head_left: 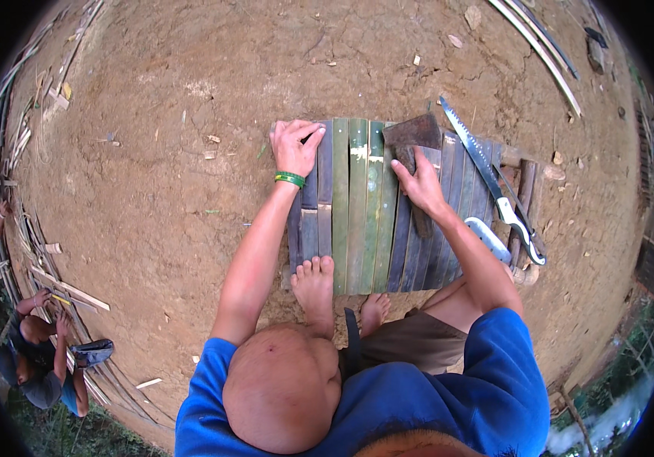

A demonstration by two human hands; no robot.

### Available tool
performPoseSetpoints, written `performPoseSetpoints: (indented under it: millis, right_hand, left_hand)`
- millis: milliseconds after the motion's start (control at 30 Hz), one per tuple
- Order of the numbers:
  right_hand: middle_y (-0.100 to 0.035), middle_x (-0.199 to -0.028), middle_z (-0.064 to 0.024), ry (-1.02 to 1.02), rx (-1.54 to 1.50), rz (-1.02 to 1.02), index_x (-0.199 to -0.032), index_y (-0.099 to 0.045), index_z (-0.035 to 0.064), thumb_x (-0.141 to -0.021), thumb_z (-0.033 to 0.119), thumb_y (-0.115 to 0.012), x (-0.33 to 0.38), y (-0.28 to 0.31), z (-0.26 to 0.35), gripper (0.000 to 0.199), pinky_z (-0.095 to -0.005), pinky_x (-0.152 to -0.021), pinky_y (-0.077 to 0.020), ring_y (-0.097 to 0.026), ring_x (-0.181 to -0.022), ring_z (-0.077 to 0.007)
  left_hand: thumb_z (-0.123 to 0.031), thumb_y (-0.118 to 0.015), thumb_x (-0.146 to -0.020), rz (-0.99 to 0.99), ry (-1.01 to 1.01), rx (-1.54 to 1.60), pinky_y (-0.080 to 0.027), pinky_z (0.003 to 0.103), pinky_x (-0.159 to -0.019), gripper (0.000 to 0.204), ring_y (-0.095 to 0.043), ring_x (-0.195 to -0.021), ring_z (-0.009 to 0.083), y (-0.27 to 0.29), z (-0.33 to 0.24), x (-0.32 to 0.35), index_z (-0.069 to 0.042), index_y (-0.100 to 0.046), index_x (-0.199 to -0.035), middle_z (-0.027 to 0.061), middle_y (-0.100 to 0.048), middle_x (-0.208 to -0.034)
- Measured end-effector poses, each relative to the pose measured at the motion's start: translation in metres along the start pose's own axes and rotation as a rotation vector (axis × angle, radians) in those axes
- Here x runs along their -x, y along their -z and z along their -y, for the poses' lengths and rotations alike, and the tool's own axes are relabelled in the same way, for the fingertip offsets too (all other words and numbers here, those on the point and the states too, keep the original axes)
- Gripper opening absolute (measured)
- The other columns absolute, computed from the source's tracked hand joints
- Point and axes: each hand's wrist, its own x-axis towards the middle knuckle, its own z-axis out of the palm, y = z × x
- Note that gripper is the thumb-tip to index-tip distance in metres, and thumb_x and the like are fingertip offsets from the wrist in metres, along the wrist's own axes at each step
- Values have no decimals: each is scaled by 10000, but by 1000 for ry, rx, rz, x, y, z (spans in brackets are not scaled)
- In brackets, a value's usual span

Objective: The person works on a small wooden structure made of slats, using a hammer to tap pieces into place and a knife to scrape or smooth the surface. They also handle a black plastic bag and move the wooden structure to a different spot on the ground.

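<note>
Before me lies a panel of bamboo slats (357, 206), some green, others dark purple-grey, with small nail heads along its far edge. At its far left corner is my left hand (296, 146), fingers curled and pinched together over the slat end; whatever they pinch is hidden. My right hand (420, 183) grips a hatchet (412, 132) near its rusty, broad head, its wooden handle pointing back toward me over the slats. My bare foot (315, 289) presses on the panel's near left edge.
A saw (473, 148) with a white and black handle lies across the panel's right part, beside a silver oblong object (488, 240). Round poles (526, 190) show at the right end. Long strips (540, 49) lie far right. People (41, 350) work among poles at left.
</note>
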Motion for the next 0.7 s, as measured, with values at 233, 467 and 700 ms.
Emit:
performPoseSetpoints:
  millis: [233,467,700]
  right_hand:
    - [-683,-1000,-320,-63,-57,-1,-1282,-511,-74,-934,320,-662,5,2,14,546,-478,-784,-531,-702,-845,-421]
    - [-664,-929,-351,67,56,3,-1280,-516,-2,-986,323,-588,18,-20,55,444,-544,-798,-512,-642,-947,-521]
    - [-667,-815,-298,292,99,-9,-1213,-533,-19,-964,214,-616,17,-36,133,351,-532,-667,-520,-652,-802,-498]
  left_hand:
    - [-234,-783,-797,-87,-146,-68,-403,395,-828,137,-583,-898,243,-1,-2,3,-145,-793,-901,4,-722,-923]
    - [-199,-797,-776,-106,-209,-162,-425,384,-814,124,-605,-890,232,0,-3,5,-147,-795,-890,2,-733,-923]
    - [-186,-783,-770,-124,-210,-137,-413,391,-807,122,-600,-885,228,-2,-7,6,-153,-775,-887,-21,-731,-931]
